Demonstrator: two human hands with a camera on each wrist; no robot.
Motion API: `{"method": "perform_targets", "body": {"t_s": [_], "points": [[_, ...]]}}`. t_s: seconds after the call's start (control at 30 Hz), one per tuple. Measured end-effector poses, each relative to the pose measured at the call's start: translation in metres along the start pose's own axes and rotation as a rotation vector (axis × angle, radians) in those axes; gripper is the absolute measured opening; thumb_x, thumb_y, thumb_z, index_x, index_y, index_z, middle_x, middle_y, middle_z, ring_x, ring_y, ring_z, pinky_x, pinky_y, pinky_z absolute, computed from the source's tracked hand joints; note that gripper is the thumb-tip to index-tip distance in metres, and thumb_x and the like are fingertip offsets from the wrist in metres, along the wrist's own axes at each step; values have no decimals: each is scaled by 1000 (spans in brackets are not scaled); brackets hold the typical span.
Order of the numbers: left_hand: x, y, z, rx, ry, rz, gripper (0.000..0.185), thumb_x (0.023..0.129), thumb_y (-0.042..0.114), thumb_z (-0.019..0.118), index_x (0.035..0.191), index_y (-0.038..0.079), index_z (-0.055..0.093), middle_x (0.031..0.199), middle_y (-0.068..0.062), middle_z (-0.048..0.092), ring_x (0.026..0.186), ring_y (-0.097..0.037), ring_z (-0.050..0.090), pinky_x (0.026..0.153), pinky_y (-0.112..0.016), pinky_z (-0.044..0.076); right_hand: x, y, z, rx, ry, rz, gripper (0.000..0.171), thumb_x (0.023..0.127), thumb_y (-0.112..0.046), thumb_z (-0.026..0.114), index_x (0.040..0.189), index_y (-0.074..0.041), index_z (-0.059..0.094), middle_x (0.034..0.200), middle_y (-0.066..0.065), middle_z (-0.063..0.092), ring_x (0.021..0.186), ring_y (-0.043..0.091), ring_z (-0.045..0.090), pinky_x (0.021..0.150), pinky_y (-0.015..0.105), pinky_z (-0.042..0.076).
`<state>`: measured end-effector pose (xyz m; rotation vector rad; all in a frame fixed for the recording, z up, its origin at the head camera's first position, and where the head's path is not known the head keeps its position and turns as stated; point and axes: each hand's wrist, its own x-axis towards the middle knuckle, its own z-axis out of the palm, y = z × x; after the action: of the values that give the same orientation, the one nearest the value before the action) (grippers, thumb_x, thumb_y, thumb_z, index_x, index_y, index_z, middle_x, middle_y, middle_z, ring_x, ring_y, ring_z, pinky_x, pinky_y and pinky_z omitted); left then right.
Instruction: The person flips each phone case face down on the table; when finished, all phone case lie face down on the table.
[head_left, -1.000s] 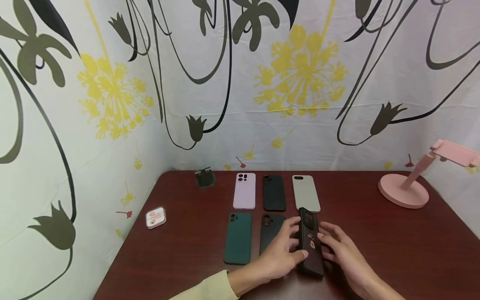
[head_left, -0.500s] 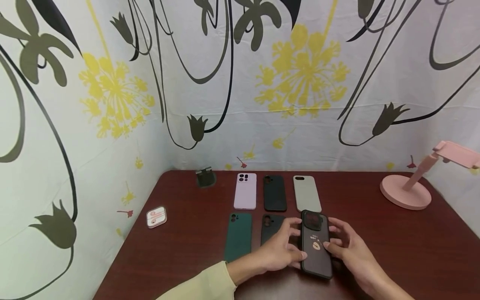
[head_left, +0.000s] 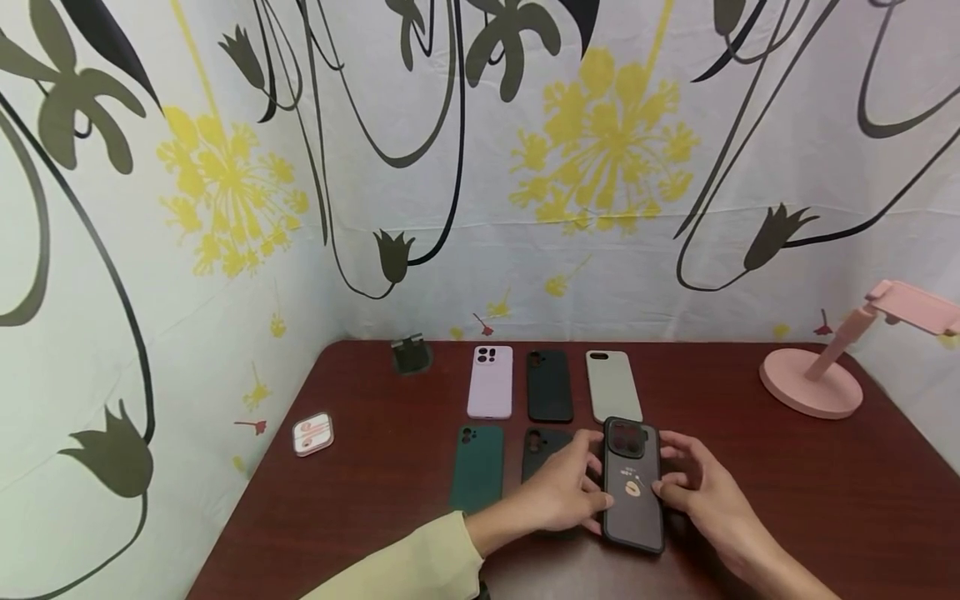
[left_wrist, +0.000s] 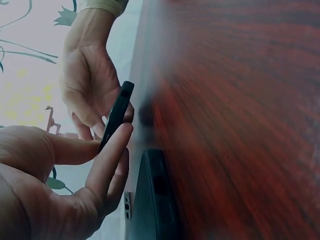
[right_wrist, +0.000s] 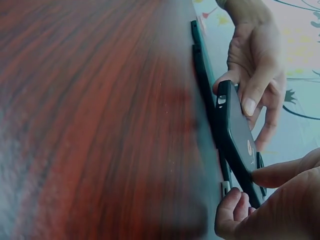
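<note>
From the head view, you hold a dark phone case (head_left: 632,486) with a small pale oval mark on its back between both hands, lifted a little off the tabletop (head_left: 787,492) at the near right of the row of cases. Your left hand (head_left: 561,493) grips its left edge, fingers curled onto the rim; your right hand (head_left: 697,492) pinches the right edge. Just left of it lies a black case (head_left: 542,450), partly under your left hand, then a dark green case (head_left: 476,468); behind them sit the lilac case (head_left: 491,382), another black case (head_left: 549,385) and a pale grey-green case (head_left: 612,387). Keep your grip on the rims, so the back stays visible and you don't knock the neighbours out of line.

From the left wrist, the dark phone case (left_wrist: 116,114) shows edge-on, tilted up off the wood, with your left thumb and forefinger pinching its lower end and the right hand (left_wrist: 90,80) cupping the far end. The black case (left_wrist: 152,200) lies flat below. Keep both ends level as you move it.

From the right wrist, the dark phone case (right_wrist: 239,140) stands clear above the flat cases, your left hand (right_wrist: 255,65) at the camera-cutout end, right hand (right_wrist: 280,200) pinching the near end. Hold lightly; a soft shell probably twists if squeezed.
</note>
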<state>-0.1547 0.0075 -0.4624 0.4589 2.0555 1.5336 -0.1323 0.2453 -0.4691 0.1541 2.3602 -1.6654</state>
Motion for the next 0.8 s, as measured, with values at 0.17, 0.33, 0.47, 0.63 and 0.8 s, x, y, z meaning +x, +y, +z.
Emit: {"method": "perform_targets", "body": {"t_s": [0.17, 0.33, 0.47, 0.63, 0.8], "points": [[2, 0, 5, 99, 23, 15, 73, 98, 0, 73, 157, 20, 36, 117, 1, 57, 80, -2, 68, 55, -27, 62, 2, 1, 0, -51, 27, -2, 76, 100, -2, 68, 163, -6, 25, 150, 23, 42, 99, 10, 60, 76, 27, 56], [5, 6, 5, 248, 61, 8, 66, 96, 6, 78, 151, 17, 43, 109, 3, 64, 66, -3, 66, 50, -24, 59, 6, 2, -2, -138, 35, -18, 74, 100, -2, 69, 162, -4, 28, 145, 24, 46, 102, 14, 61, 73, 29, 56], [9, 7, 1, 387, 93, 2, 59, 94, 13, 82, 143, 17, 49, 101, 5, 71, 52, -6, 65, 50, -22, 55, 12, 2, -5, -196, 6, -27, 73, 100, -3, 69, 161, -1, 30, 142, 24, 50, 110, 20, 62, 73, 30, 56], [14, 5, -1, 463, 108, 2, 53, 94, 19, 83, 137, 19, 52, 90, 12, 68, 47, -6, 62, 52, -20, 54, 16, 3, -7, -228, -33, -33, 71, 99, -4, 70, 159, 1, 32, 140, 24, 52, 114, 24, 61, 74, 30, 56], [17, 4, -1, 484, 105, 7, 53, 93, 21, 85, 135, 19, 53, 92, 14, 66, 47, -5, 62, 53, -19, 54, 19, 6, -9, -315, -21, -66, 68, 98, -5, 72, 156, 1, 39, 136, 20, 55, 107, 19, 61, 72, 26, 53]]}}
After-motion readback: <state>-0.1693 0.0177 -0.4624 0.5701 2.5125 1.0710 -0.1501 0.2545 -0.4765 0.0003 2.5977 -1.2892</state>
